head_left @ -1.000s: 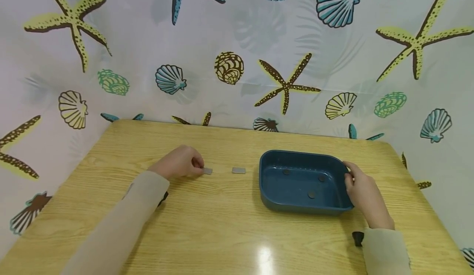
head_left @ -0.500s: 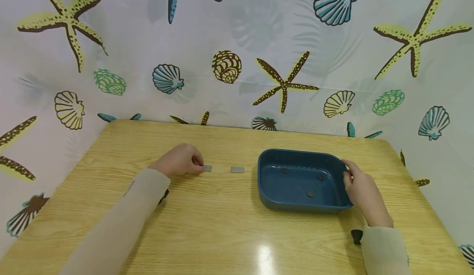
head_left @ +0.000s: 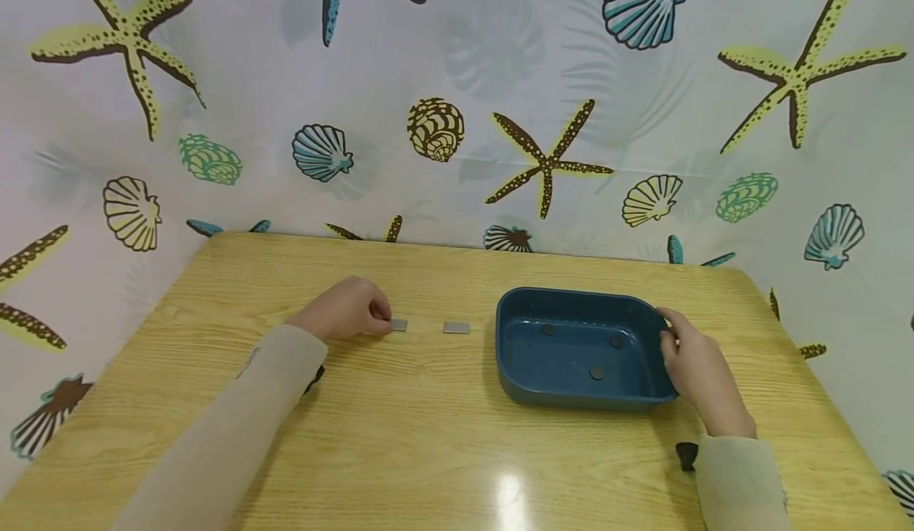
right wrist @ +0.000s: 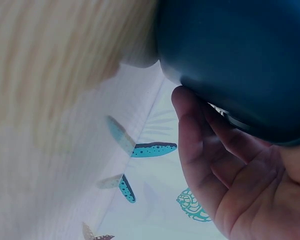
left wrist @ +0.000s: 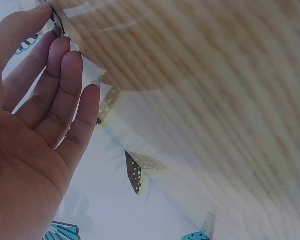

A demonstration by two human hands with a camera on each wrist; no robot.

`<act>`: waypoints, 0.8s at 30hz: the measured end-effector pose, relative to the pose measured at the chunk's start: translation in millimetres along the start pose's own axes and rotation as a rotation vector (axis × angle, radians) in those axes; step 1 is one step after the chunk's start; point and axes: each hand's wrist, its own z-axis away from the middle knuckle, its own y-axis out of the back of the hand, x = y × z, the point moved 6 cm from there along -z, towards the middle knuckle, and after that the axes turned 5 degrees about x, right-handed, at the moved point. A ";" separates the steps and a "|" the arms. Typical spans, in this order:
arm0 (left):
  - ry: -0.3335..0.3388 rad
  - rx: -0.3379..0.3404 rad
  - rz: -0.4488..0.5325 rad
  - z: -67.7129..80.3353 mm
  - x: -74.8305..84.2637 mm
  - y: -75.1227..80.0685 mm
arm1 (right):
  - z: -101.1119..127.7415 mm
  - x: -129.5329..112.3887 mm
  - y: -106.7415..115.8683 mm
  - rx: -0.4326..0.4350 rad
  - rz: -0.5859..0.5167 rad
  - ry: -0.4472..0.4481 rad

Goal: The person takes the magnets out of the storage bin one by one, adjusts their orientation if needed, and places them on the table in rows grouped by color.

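Note:
My left hand [head_left: 347,309] pinches one end of a small flat grey rectangular piece [head_left: 398,325] at the tabletop. In the left wrist view, thumb and index finger of the left hand [left wrist: 37,125] meet on its dark edge. A second grey rectangular piece [head_left: 456,328] lies flat to the right, apart from the first. The dark blue rectangular tub [head_left: 553,398] stands beyond it. My right hand [head_left: 703,368] grips the tub's right wall, thumb at the rim. Fingers of the right hand [right wrist: 225,165] lie against the tub's outside in the right wrist view.
Several dark round spots, perhaps discs or feet marks, show on the tub's floor, one being a grey round spot [head_left: 596,373]. The wooden table [head_left: 400,436] ends at a white cloth [head_left: 385,190] printed with shells and starfish, behind and at both sides.
The head view has shifted slightly. Both hands, the grey pieces and the tub keep their places on the table.

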 end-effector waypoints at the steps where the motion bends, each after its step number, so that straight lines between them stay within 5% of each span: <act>1: -0.001 -0.001 -0.001 -0.1 0.1 0.0 | -0.1 0.0 -0.1 0.000 -0.001 0.000; 24: -0.018 -0.003 0.008 -1.5 2.7 0.4 | 0.4 0.2 0.7 0.010 0.001 0.010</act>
